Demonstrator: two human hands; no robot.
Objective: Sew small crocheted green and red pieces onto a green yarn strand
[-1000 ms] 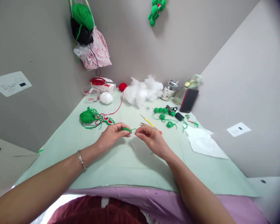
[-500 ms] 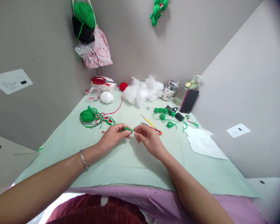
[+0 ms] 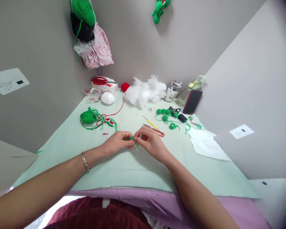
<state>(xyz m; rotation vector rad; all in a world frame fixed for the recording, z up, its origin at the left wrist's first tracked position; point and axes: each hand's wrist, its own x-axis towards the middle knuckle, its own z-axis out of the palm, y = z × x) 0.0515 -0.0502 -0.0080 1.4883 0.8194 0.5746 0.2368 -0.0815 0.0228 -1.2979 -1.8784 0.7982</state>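
Observation:
Between my hands is a small green crochet piece [image 3: 132, 138] with a white yarn tail hanging below it. My left hand [image 3: 119, 141] pinches the piece between thumb and fingers. My right hand [image 3: 149, 141] is closed at the piece's right side, its fingertips touching it; what exactly they pinch is too small to tell. Beyond the right hand lie a yellow-handled crochet hook [image 3: 152, 123] and orange-handled snips [image 3: 158, 131]. Left of the hands rests a green yarn ball [image 3: 88, 117], tangled with red and white strands beside a red, white and green crochet piece [image 3: 110, 122].
White stuffing [image 3: 145, 92] is heaped at the back, beside a red yarn ball [image 3: 125, 87] and white yarn ball [image 3: 108, 98]. Green crocheted balls [image 3: 165, 117], a phone [image 3: 193, 101], a bottle [image 3: 184, 95], a pen cup [image 3: 171, 93] and white paper [image 3: 207, 144] stand or lie rightward.
The right hand has shifted slightly left, closer to the left hand. The green piece is turned and more covered by the fingers. The whole view has tilted a little.

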